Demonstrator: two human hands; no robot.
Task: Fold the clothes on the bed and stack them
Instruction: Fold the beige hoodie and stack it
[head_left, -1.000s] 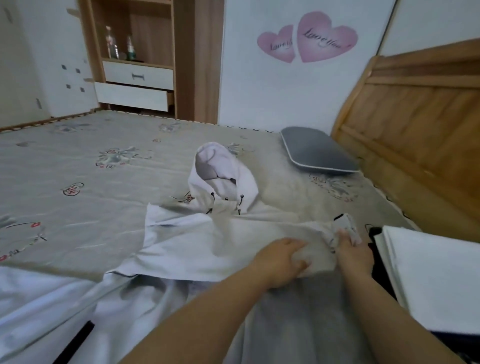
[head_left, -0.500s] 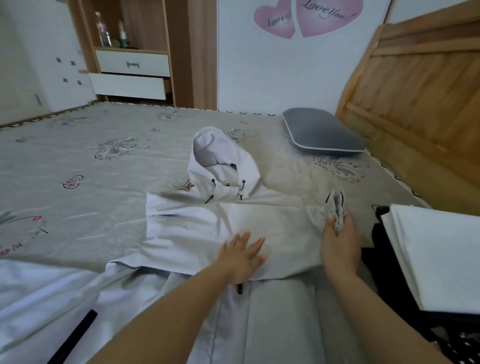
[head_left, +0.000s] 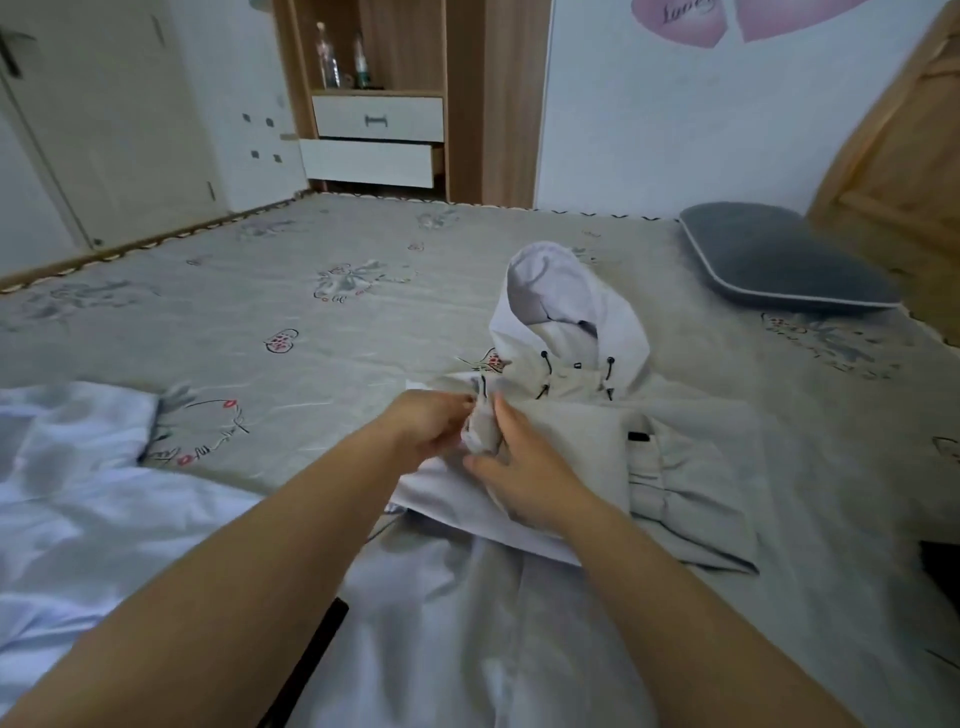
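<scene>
On the bed (head_left: 363, 312), both hands, left hand (head_left: 428, 423) and right hand (head_left: 524, 467), pinch a bunched cuff (head_left: 482, 431) of the pale hooded jacket (head_left: 597, 447) lying just beyond them.

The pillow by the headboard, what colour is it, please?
Dark grey pillow, head view.
</scene>
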